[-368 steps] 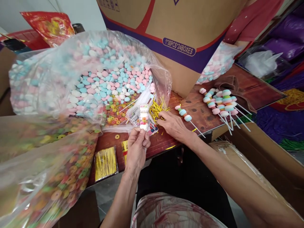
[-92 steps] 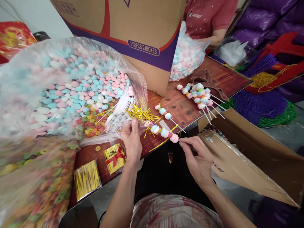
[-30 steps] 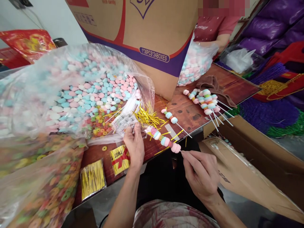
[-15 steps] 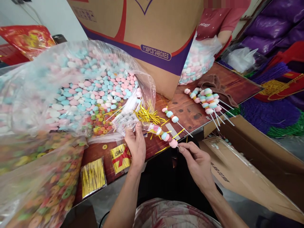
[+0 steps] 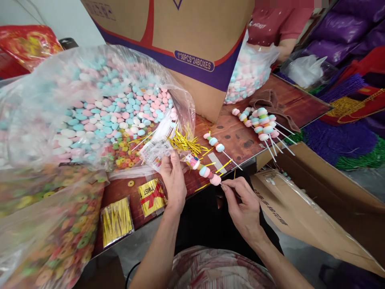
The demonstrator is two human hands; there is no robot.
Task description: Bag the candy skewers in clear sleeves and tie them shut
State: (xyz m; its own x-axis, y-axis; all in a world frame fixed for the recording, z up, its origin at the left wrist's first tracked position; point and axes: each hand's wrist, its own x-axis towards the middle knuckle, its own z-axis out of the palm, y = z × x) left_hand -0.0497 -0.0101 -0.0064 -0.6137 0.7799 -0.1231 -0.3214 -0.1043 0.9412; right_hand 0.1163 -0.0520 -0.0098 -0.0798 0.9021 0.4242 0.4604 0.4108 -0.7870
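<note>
The person's left hand (image 5: 173,182) and right hand (image 5: 242,202) share one candy skewer (image 5: 203,170) over the near edge of the counter (image 5: 240,138). The left fingers are clamped on its top end, where a clear wrapper covers the first pieces; the right fingers are pinched together on the bare stick just below the lowest pink piece. The skewer lies slanted, its top end up and to the left and its stick end low on the right, above the counter's edge.

Just behind the left hand lies a loose heap of gold twist ties (image 5: 183,143), and beside it a shorter skewer (image 5: 217,146) with three candies rests flat on the wood. Farther right, a pile of finished skewers (image 5: 262,123) lies with the sticks pointing toward an open carton (image 5: 315,208). A big clear bag of pink, blue and white candies (image 5: 99,108) fills the left of the counter, with a second bag of coloured ring candies (image 5: 54,224) in front of it. Two packs of gold ties (image 5: 117,220) lie near the counter's front edge. A large cardboard box (image 5: 192,44) stands at the back, and another person in a red shirt (image 5: 279,28) sits beyond it.
</note>
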